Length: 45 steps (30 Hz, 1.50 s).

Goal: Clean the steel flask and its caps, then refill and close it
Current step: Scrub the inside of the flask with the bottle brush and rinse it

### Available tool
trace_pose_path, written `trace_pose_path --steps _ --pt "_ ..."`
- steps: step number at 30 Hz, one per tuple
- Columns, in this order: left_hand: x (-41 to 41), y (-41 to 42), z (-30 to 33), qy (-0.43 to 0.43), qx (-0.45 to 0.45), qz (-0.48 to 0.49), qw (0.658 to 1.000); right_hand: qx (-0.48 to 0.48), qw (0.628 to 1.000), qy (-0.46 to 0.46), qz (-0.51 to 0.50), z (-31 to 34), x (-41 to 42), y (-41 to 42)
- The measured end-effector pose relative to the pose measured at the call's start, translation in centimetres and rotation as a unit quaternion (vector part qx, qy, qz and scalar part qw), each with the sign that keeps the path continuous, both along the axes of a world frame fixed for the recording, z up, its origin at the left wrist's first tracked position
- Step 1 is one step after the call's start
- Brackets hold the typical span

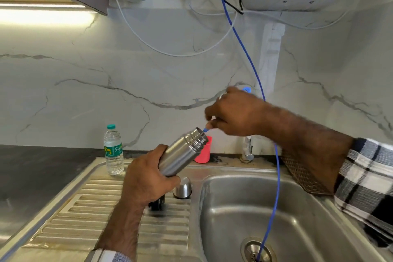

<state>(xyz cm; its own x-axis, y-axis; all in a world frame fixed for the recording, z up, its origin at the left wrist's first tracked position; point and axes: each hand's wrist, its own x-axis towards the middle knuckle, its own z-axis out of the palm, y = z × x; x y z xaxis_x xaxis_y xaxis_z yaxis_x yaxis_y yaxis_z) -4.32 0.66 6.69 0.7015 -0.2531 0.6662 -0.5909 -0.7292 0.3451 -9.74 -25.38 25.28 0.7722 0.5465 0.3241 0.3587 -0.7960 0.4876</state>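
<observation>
My left hand (148,174) grips the lower body of the steel flask (182,151), which is uncapped and tilted with its threaded mouth up and to the right, above the drainboard. My right hand (236,112) is curled round a tap fitting with a blue tip (205,129) right at the flask's mouth; a blue knob (246,89) shows behind the hand. The steel outer cap (182,188) stands dome up on the drainboard beside the basin. A black inner cap (157,204) lies partly hidden under my left wrist.
The steel sink basin (297,215) lies at the lower right, with a thin blue hose (274,176) running down into its drain (258,250). A plastic water bottle (113,151) and a red cup (204,152) stand at the back. A chrome tap (247,149) rises behind the basin.
</observation>
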Motion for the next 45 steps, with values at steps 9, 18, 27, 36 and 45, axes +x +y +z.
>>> trace_pose_path --steps 9,18,27,36,45 --pt "0.2 1.0 -0.5 -0.042 0.029 0.040 0.998 0.084 0.985 0.098 -0.117 -2.6 0.1 -0.6" --pt "-0.1 0.0 0.0 -0.040 0.004 0.061 0.997 -0.055 0.982 -0.179 0.019 -4.3 -0.9 -3.2" --pt "-0.1 -1.0 -1.1 -0.096 0.105 0.052 0.988 0.249 0.846 0.402 -0.245 -3.9 -1.1 -1.9" --pt "-0.2 -1.3 -0.9 -0.064 0.045 0.076 0.994 -0.032 0.971 -0.228 0.060 -7.9 -1.6 -5.0" --pt "0.4 -1.9 -1.6 -0.108 0.122 0.049 0.985 0.251 0.898 0.299 -0.202 -5.6 -0.2 -3.9"
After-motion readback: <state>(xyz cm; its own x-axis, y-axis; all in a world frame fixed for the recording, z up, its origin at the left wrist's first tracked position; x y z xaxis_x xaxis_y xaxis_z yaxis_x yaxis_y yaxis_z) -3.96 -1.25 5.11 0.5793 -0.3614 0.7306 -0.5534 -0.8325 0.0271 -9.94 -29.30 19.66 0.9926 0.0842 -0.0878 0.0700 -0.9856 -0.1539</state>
